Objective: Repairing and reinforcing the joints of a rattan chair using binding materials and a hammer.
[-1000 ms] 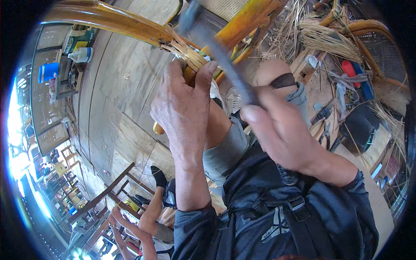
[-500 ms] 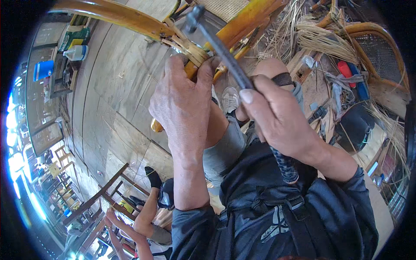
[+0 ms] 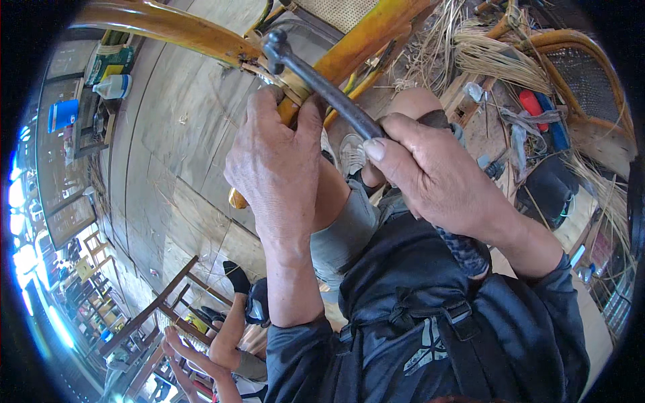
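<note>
My right hand (image 3: 437, 171) is wrapped round the handle of a dark metal hammer (image 3: 329, 87). The hammer's head overlaps the wrapped joint of a glossy yellow-brown cane frame (image 3: 376, 37); whether they touch, I cannot tell. A pale binding strip (image 3: 293, 87) goes round the joint where the poles meet. Just below it, my left hand (image 3: 275, 158) grips the frame, thumb and fingers on either side of the pole. That pole's rounded end (image 3: 236, 198) shows beside the left wrist. Part of the joint is hidden behind the hammer and my fingers.
Loose cane strips (image 3: 494, 60) lie in a bundle at the upper right, near a red object (image 3: 533, 111) and a curved cane frame with dark mesh (image 3: 584, 80). A co-worker's legs (image 3: 228, 336) and a wooden frame (image 3: 158, 302) are at lower left. A white jug (image 3: 113, 86) stands far left.
The hammer head has moved left and down toward the joint, and my right hand has tilted with it. My left hand keeps its grip on the frame.
</note>
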Demonstrator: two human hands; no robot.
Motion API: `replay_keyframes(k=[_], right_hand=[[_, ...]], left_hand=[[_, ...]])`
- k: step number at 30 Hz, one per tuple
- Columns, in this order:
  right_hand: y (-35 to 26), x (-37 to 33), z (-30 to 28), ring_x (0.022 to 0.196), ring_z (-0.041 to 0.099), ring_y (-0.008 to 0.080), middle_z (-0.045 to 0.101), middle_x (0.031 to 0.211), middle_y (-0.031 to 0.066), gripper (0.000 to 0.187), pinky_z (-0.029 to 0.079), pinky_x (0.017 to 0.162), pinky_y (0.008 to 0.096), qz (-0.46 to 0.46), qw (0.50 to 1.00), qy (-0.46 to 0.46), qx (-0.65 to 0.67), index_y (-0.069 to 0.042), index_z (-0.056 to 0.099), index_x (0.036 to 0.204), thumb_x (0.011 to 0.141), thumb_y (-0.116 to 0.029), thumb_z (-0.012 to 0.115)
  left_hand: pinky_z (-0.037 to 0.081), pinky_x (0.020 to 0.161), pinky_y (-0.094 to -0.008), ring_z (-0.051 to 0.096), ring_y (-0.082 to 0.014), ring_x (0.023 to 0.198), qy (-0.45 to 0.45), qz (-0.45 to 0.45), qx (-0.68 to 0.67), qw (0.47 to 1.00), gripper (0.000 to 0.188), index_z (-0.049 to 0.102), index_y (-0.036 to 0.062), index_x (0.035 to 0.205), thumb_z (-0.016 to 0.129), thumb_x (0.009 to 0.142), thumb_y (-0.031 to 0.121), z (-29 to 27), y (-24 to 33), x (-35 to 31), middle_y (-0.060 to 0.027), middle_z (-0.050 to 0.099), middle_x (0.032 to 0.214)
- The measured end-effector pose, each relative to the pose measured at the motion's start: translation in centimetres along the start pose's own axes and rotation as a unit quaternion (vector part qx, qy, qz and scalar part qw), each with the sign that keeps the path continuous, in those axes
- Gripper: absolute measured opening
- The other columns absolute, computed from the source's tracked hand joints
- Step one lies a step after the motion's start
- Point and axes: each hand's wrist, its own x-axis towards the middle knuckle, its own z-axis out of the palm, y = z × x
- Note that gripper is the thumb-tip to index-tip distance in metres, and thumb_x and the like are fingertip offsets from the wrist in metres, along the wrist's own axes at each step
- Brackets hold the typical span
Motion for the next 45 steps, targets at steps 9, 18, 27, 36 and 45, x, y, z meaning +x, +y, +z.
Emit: replay_keyframes(k=[9, 18, 27, 36, 45], right_hand=[[4.6, -1.2, -2.3, 0.06, 0.058, 0.0336, 0.056, 0.066, 0.0202, 0.027, 0.043, 0.053, 0.041, -0.148, 0.987, 0.066, -0.024, 0.001, 0.051, 0.085, 0.09, -0.025, 0.051], [28.9, -14.8, -3.6, 0.071, 0.055, 0.0377, 0.054, 0.073, 0.0189, 0.031, 0.042, 0.061, 0.0429, 0.18, 0.926, 0.261, -0.206, -0.003, 0.051, 0.087, 0.091, -0.033, 0.046], [37.3, -19.8, 1.1, 0.079, 0.057, 0.0334, 0.057, 0.086, 0.017, 0.026, 0.046, 0.067, 0.0412, 0.125, 0.883, 0.366, -0.265, -0.003, 0.057, 0.098, 0.08, -0.021, 0.058], [37.8, -20.0, -2.3, 0.105, 0.051, 0.0432, 0.046, 0.12, 0.0272, 0.069, 0.043, 0.088, 0.0457, 0.469, 0.786, 0.288, -0.283, 0.001, 0.035, 0.129, 0.074, -0.026, 0.067], [37.7, -22.5, -4.3, 0.102, 0.052, 0.0383, 0.054, 0.108, 0.0242, 0.044, 0.042, 0.084, 0.0424, 0.398, 0.831, 0.338, -0.19, 0.001, 0.042, 0.124, 0.084, -0.016, 0.054]], left_hand=[[0.047, 0.075, -0.0399, 0.063, -0.0317, 0.085, -0.047, -0.068, 0.005, 0.997, 0.04, 0.061, 0.0082, 0.104, 0.065, 0.078, 0.039, 0.3, 1.9, 0.3, -0.0171, 0.065, 0.09], [0.045, 0.076, -0.0324, 0.056, -0.0214, 0.085, -0.103, -0.037, -0.111, 0.988, 0.045, 0.056, -0.0046, 0.107, 0.059, 0.086, 0.035, -1.3, -0.3, 1.1, -0.0142, 0.061, 0.096], [0.042, 0.083, -0.031, 0.056, -0.0204, 0.089, -0.064, 0.08, 0.025, 0.994, 0.029, 0.057, -0.0034, 0.109, 0.052, 0.091, 0.018, -6.1, 0.9, 6.2, -0.0129, 0.061, 0.096], [0.043, 0.08, -0.0384, 0.059, -0.0292, 0.086, -0.019, 0.384, 0.209, 0.899, 0.017, 0.062, 0.0084, 0.1, 0.054, 0.086, 0.014, -5.3, 4.4, 12.2, -0.0126, 0.064, 0.091], [0.045, 0.072, -0.0419, 0.062, -0.0316, 0.075, -0.258, 0.267, 0.451, 0.812, 0.023, 0.065, 0.007, 0.092, 0.055, 0.085, 0.026, -4.4, 4.5, 14.3, -0.0131, 0.065, 0.081]])
